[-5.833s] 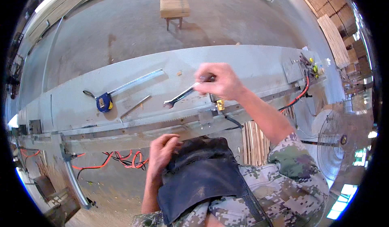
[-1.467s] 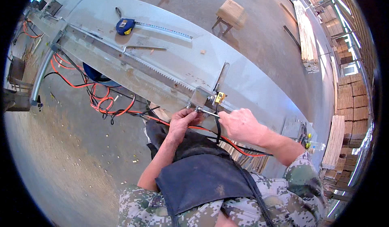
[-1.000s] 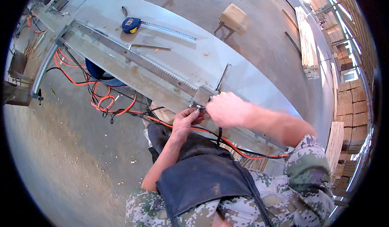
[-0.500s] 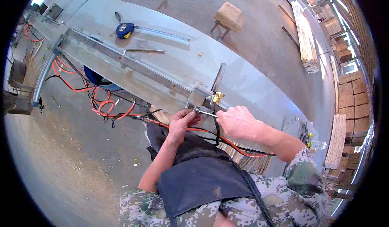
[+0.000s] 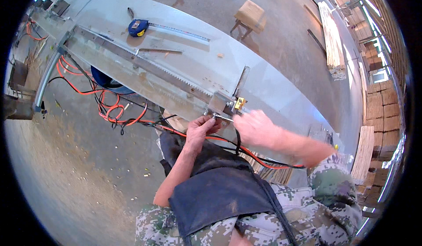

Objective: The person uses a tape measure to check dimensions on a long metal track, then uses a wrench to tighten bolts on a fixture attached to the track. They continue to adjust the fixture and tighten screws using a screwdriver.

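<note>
My right hand, blurred by motion, is closed round the end of a thin silver wrench. The wrench's other end meets the bolt area at the near side of a metal block. There my left hand pinches with thumb and fingers beside the wrench head; what they hold is too small to make out. The block sits on a long toothed rack along the machine's edge. A yellow fitting is on the block's right, beside an upright metal strip.
On the pale metal table lie a blue tape measure, partly drawn out, and a bent metal rod. Orange and black cables hang along the near edge. A small stool and stacked timber stand beyond.
My right hand has moved slightly left and down with the wrench and blurred. My left hand stays at the bolt area. The whole view has shifted a little.
</note>
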Tool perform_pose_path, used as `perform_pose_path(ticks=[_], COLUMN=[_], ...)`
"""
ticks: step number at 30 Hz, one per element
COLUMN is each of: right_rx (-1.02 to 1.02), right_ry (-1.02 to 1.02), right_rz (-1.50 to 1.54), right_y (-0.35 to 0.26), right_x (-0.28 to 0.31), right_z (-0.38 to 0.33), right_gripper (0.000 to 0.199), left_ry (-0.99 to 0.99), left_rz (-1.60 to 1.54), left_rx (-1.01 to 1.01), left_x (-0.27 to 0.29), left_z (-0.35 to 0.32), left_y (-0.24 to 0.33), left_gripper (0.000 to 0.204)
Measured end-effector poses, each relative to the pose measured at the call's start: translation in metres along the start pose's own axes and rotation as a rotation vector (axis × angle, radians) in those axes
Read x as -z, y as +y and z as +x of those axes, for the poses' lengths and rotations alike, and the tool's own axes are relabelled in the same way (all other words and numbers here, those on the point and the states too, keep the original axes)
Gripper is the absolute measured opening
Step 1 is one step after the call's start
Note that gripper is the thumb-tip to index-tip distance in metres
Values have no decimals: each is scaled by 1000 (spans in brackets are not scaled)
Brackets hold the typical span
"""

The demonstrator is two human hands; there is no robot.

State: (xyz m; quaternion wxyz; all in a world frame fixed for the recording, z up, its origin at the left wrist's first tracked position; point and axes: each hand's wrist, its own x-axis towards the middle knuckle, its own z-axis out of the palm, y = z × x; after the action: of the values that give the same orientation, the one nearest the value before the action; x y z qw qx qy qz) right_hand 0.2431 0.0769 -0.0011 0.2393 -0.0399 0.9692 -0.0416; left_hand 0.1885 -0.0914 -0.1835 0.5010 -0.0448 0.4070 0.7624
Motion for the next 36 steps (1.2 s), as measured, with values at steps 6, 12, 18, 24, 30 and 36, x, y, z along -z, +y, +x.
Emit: perform_pose_path(ticks=[6, 12, 18, 24, 30, 36], right_rx=[-215, -149, -60, 62, 71, -108], right_ry=[212, -12, -250, -295, -202, 239], right_rz=[206, 136, -35, -34, -11, 140], right_y=[-4, 1, -6, -14, -8, 8], right_x=[-78, 2, 37, 74, 51, -61], right_z=[-43, -27, 18, 48, 43, -28], right_gripper=[26, 25, 17, 17, 15, 20], left_ry=[-11, -6, -22, -28, 8, -20], left_rz=[55, 16, 12, 34, -12, 52], left_rx=[19, 24, -12, -13, 16, 9], left_x=[-1, 1, 0, -2, -1, -4], left_z=[-3, 1, 3, 0, -2, 0], left_y=[7, 5, 1, 4, 5, 9], left_gripper=[28, 28, 28, 25, 27, 29])
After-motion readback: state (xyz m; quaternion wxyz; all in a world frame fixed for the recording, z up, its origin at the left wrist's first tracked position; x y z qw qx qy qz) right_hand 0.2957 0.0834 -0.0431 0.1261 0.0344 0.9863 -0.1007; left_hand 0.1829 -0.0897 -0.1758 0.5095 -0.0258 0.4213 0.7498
